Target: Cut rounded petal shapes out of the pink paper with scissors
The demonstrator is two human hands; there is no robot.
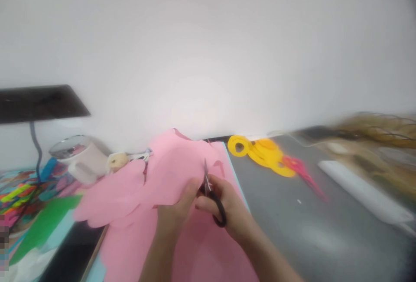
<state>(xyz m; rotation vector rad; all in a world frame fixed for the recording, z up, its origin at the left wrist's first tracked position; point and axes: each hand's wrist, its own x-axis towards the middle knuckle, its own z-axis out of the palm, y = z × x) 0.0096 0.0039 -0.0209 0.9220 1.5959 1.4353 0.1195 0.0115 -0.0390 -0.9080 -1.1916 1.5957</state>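
Note:
My right hand (224, 204) is closed around a pair of black-handled scissors (218, 212), whose blades point up and away from me. Close beside it, my left hand (182, 201) grips a large sheet of pink paper (175, 165) with a curved cut edge. The scissor blades lie against the right part of this sheet; whether they are parted is hard to make out. Under both hands spreads more pink paper (214, 251), and a scalloped pink piece (110, 191) lies to the left.
Yellow cut-out rings (238, 146) and pink scissors (305, 175) lie on the grey table (276, 212) at right. A white, long object (360, 188) sits farther right. On the left stand a white mug (86, 160), green paper (48, 217) and several bright markers (16, 193).

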